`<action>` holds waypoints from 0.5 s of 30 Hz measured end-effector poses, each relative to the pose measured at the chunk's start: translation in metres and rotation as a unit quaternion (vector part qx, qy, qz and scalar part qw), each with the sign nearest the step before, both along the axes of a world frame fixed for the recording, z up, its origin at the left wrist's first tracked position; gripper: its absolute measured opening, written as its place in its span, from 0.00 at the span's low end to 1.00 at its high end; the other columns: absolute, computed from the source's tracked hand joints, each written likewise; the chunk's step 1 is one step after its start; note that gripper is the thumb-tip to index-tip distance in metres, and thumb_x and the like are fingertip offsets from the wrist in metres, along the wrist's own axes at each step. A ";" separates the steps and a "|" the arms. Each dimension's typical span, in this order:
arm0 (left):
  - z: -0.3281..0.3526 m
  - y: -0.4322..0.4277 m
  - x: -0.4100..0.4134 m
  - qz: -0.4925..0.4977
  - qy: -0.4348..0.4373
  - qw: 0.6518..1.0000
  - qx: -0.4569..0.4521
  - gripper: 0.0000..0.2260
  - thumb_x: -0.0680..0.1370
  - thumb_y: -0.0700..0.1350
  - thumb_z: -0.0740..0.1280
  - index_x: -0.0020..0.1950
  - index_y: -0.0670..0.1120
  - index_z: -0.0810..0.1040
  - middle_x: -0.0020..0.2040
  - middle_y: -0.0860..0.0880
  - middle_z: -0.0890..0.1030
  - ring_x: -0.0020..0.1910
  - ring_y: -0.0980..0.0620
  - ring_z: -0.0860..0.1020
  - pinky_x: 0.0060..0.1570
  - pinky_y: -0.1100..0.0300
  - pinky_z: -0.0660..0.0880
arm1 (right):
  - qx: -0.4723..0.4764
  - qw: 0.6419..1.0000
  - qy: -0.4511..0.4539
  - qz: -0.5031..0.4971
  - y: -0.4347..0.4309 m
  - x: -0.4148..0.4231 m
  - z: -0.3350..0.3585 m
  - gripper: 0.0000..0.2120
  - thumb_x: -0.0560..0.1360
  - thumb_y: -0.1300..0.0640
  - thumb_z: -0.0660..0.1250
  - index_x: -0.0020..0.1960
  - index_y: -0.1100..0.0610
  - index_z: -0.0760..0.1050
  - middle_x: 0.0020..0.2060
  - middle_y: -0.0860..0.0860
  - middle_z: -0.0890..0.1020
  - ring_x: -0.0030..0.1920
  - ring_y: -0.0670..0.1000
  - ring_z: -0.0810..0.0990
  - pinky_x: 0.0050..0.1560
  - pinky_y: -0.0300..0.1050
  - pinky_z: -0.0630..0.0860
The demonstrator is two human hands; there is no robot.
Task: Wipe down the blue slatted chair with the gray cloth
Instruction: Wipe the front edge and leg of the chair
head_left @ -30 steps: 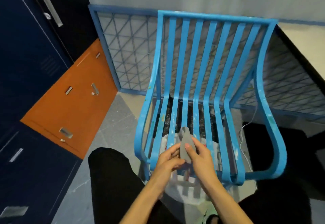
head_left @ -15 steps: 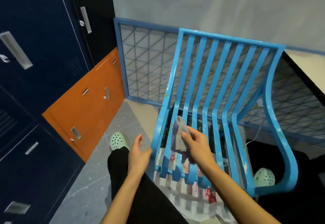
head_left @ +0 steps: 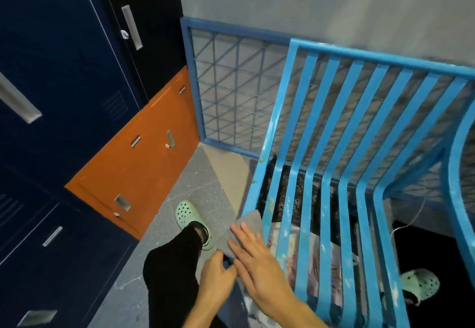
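Observation:
The blue slatted chair [head_left: 331, 147] fills the right half of the view, its back against the wall. The gray cloth [head_left: 248, 226] is spread flat over the chair's left front edge. My right hand [head_left: 257, 263] lies on the cloth with its fingers stretched out, pressing it against the left side rail. My left hand [head_left: 216, 276] sits just left of it and pinches the cloth's lower corner. Most of the cloth is hidden under my right hand.
Dark blue lockers [head_left: 51, 83] and an orange locker door [head_left: 133, 163] line the left side. A blue-framed wire grid panel [head_left: 231, 96] stands behind the chair. My left leg and a mint-green clog [head_left: 189, 215] are on the gray floor; another clog [head_left: 419, 284] shows under the chair.
My right hand carried the cloth from the seat slats leftward to the chair's left front edge and flattened on it. My left hand came in and took the cloth's corner. The view swung left.

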State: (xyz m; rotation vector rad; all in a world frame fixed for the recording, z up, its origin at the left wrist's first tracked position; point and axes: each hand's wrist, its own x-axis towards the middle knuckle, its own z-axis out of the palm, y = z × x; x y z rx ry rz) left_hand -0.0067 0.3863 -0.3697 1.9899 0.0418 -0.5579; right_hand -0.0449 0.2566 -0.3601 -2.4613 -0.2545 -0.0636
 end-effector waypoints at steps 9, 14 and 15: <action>0.001 -0.004 0.035 0.045 0.036 0.996 -0.068 0.12 0.81 0.39 0.60 0.49 0.45 0.84 0.46 0.49 0.85 0.48 0.54 0.82 0.50 0.60 0.76 | 0.079 0.995 -0.050 -0.046 -0.024 0.054 -0.015 0.18 0.83 0.56 0.57 0.72 0.54 0.70 0.75 0.45 0.64 0.77 0.43 0.54 0.77 0.49 0.55; -0.008 -0.033 0.055 0.083 0.025 0.996 -0.030 0.12 0.81 0.39 0.58 0.44 0.41 0.80 0.38 0.44 0.82 0.38 0.53 0.80 0.37 0.62 0.76 | 0.072 0.996 -0.042 -0.036 -0.018 0.025 -0.028 0.24 0.83 0.56 0.59 0.77 0.50 0.59 0.77 0.41 0.55 0.78 0.44 0.49 0.77 0.48 0.50; -0.006 -0.038 0.061 0.091 0.042 0.994 -0.036 0.11 0.80 0.42 0.58 0.43 0.45 0.79 0.39 0.47 0.83 0.42 0.51 0.81 0.41 0.61 0.78 | 0.062 0.997 -0.040 -0.033 -0.021 0.026 -0.028 0.24 0.83 0.54 0.58 0.78 0.50 0.57 0.78 0.40 0.53 0.78 0.43 0.48 0.77 0.48 0.48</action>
